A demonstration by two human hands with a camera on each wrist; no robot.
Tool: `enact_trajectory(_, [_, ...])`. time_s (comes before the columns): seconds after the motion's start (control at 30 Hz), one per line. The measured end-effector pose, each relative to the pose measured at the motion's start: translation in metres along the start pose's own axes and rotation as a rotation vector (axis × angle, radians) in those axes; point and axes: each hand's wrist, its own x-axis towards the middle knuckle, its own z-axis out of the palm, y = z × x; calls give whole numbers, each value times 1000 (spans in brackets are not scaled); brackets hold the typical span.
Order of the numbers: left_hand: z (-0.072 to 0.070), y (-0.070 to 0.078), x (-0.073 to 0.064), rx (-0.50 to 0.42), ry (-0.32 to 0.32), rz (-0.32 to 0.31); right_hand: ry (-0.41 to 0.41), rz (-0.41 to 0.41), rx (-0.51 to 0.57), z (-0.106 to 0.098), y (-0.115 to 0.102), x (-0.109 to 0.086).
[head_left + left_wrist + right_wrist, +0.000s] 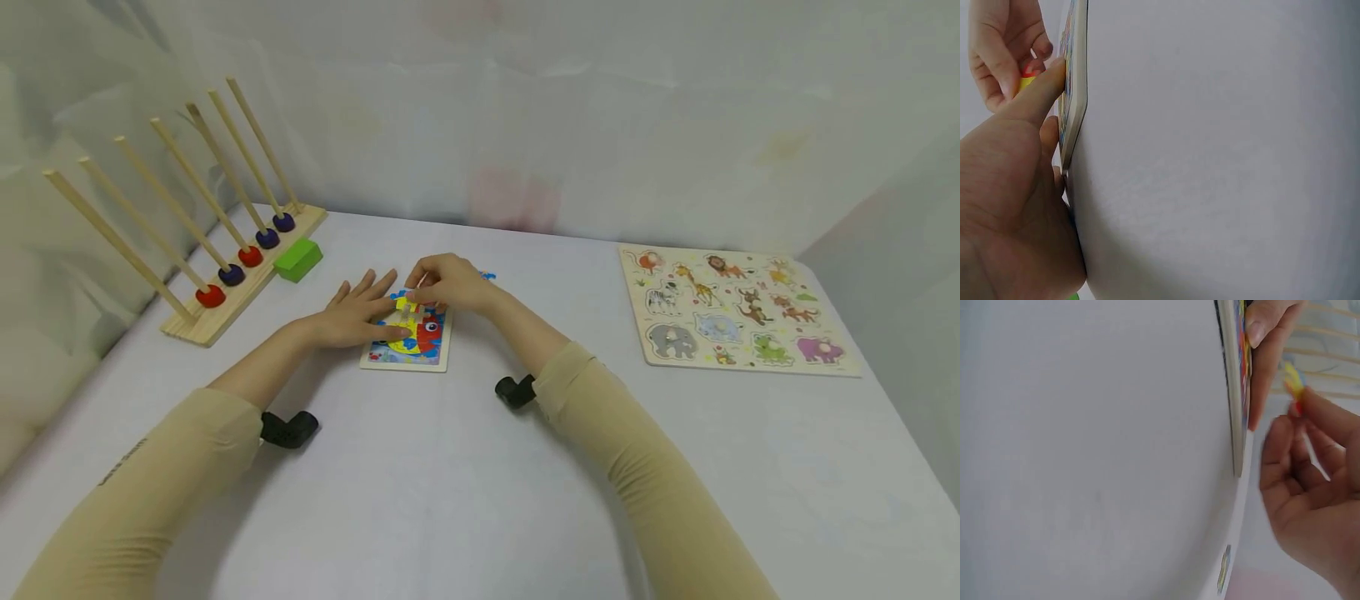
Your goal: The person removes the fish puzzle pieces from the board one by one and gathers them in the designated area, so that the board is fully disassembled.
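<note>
While our left hand (351,320) lies spread on the puzzle board (408,367) left of centre, likely steadying it, our right hand (452,282) pinches a yellow-red piece (1293,380) over it by one end, presumably for visibility.

The head camera is looking forward and down from the near side, wide across the tabletop (435,483). Both wrist cameras are viewing from low and close, turned sideways, sharing the puzzle (412,360) edge-on, the left hand (348,323) and right hand (450,283); the right one is also facing the far-left rods (116,243).
</note>
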Motion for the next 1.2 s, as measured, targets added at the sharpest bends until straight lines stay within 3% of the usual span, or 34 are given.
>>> enact_trajectory(0.23, [2,1,4,56,-6,0,111,77,170,-25,6,-11])
enact_trajectory(0.57, [0,5,1,54,6,15,222,149,173,-57,28,-32])
enact_trajectory(0.93, [0,6,-4,44,18,36,240,245,52,-85,54,-49])
enact_trajectory(1.2, [3,2,0,63,11,7,231,305,-63,-94,65,-52])
